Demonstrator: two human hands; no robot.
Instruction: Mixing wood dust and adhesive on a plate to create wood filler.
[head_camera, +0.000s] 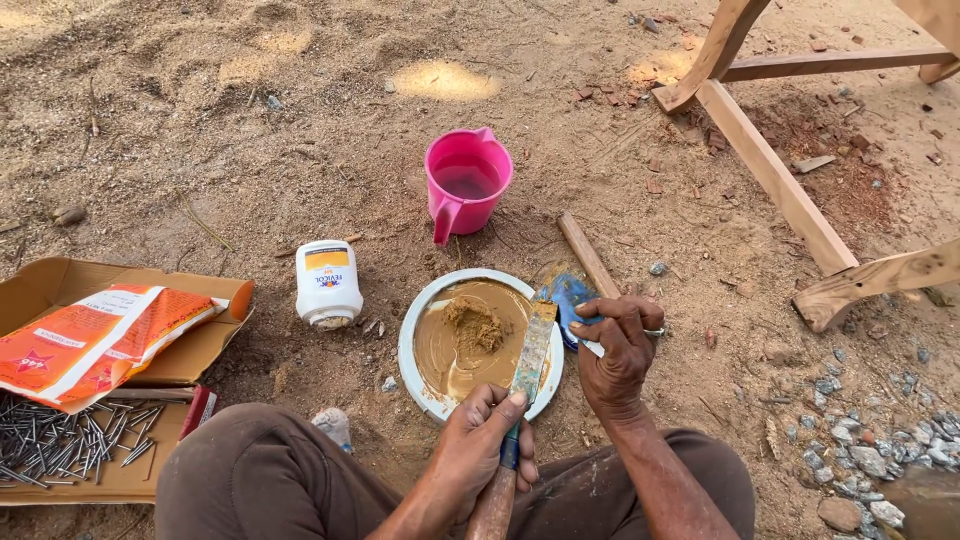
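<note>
I see my left hand (480, 440) clenched around the handle of a putty knife (530, 355), whose smeared blade lies across the right rim of a round white plate (412, 330). The plate holds tan putty paste (470, 335) and sits on sandy ground. My right hand (618, 350) grips a blue scraper (570, 300) just beside the plate. Behind stand a pink jug (467, 182) of water and a white glue jar (328, 283). Left, nails (70, 440) lie on cardboard (190, 355).

Head view, steeply down, close overhead.
</note>
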